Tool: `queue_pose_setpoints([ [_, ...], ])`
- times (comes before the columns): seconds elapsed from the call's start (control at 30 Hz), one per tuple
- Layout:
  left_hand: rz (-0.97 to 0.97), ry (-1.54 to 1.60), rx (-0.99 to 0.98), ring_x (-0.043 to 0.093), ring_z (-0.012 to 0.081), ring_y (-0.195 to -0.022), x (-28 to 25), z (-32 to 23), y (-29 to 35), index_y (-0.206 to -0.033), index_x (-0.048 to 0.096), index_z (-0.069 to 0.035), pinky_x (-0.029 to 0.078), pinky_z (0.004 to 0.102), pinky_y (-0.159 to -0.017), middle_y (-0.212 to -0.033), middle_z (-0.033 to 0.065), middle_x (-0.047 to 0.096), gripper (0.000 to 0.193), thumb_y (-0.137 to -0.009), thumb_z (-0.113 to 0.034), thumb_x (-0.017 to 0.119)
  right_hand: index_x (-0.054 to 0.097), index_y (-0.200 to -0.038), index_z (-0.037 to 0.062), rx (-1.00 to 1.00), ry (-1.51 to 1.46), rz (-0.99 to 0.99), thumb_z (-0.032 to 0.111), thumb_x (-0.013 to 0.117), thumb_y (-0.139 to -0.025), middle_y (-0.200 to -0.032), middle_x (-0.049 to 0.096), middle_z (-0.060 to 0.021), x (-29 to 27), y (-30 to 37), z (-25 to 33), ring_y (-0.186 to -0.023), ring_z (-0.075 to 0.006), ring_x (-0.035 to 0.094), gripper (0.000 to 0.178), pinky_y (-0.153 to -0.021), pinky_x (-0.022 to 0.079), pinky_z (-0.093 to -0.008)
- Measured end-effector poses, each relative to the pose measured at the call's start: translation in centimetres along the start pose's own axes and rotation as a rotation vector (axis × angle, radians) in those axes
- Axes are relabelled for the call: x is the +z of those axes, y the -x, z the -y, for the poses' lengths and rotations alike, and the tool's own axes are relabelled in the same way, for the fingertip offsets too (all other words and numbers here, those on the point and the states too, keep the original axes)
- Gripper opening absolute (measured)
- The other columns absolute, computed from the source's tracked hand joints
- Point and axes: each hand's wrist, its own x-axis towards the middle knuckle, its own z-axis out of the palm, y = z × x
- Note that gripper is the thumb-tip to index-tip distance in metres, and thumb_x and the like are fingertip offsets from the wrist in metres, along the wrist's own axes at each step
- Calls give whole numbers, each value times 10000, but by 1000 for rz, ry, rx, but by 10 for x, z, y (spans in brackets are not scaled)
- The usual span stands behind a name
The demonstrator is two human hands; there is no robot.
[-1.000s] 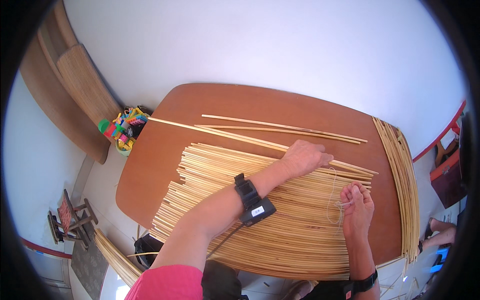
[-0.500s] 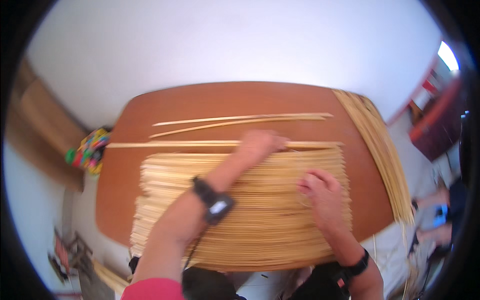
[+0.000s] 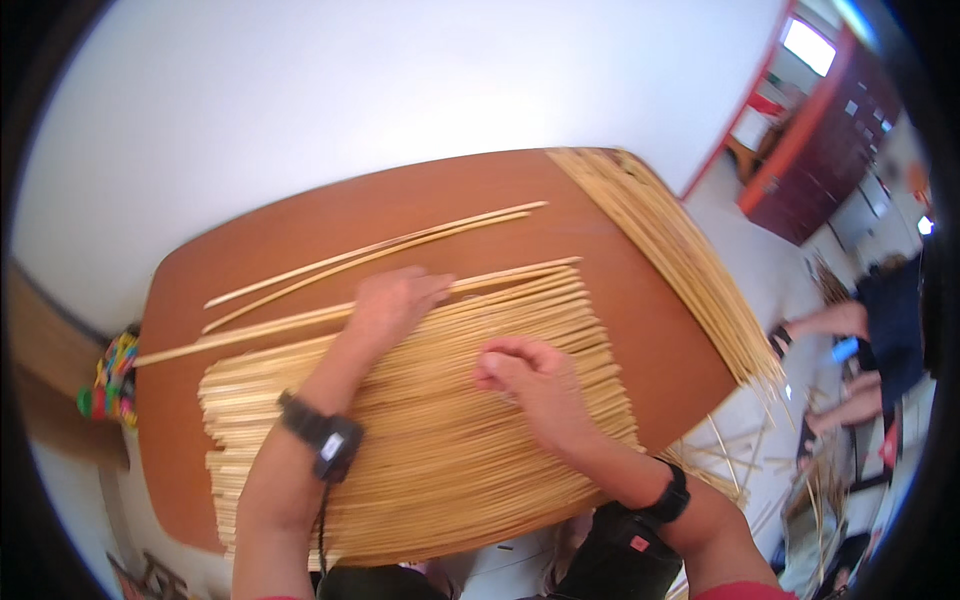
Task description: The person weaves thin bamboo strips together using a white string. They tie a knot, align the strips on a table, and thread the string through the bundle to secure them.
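1. Brown tabletop [image 3: 440, 190] sits against a white wall [image 3: 400, 80]; on its near half I see the mat of pale sticks [image 3: 440, 440], laid side by side, ragged at the left edge.
2. Along the mat's far edge lies a long stick [image 3: 250, 330]. I have the left hand [image 3: 393, 305] over it, fingers close together; from here I cannot tell whether they grip it.
3. Above the mat's right part I see the right hand [image 3: 530, 385], fingers curled, thumb against forefinger; I cannot make out anything pinched there.
4. Farther back I see two loose sticks [image 3: 370, 250], and to the right a stick bundle [image 3: 660, 260].
5. Beyond the table, I see colourful toys [image 3: 115, 375] at left and another person's legs [image 3: 840, 322] at right.
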Motion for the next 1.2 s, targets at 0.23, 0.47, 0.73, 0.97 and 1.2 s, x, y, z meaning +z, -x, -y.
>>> queue_pose_setpoints([
  [0.23, 33, -28, 36, 675, 309, -788, 8, 2, -3, -1104, 760, -235, 537, 440, -660, -850, 83, 677, 219, -959, -332, 628, 661, -1103, -45, -32, -13, -79, 78, 630, -971, -972, 687, -94, 0, 7, -4, -867, -183, 691, 183, -803, 603, -314],
  [0.47, 9, 141, -14, 676, 311, -796, 3, 2, 0, -1075, 770, -187, 537, 443, -685, -842, 85, 695, 203, -937, -295, 667, 662, -1067, -23, 5, -82, -74, 68, 668, -960, -953, 686, -90, 0, 5, -3, -835, -178, 685, 141, -772, 603, -303],
  [0.73, 64, 135, -58, 680, 315, -808, -2, -3, -1, -1060, 774, -183, 540, 455, -704, -834, 97, 694, 200, -938, -297, 666, 658, -1079, -21, 10, -76, -59, 78, 681, -956, -951, 685, -85, 0, 6, -3, -840, -177, 683, 160, -788, 598, -304],
  [0.97, 110, -7, 8, 680, 315, -848, 4, 1, -4, -1113, 749, -203, 545, 451, -717, -899, 94, 699, 222, -959, -309, 630, 657, -1100, -52, 17, 74, -124, 110, 636, -976, -979, 675, -99, 9, 8, 3, -870, -180, 683, 205, -826, 601, -320],
  [1.2, -56, 72, 73, 677, 280, -802, 5, 1, 1, -1085, 738, -207, 543, 418, -685, -841, 62, 671, 181, -954, -277, 634, 650, -1118, -48, 21, 22, -18, 123, 644, -982, -997, 691, -84, 1, 7, -4, -910, -153, 677, 219, -851, 573, -294],
])
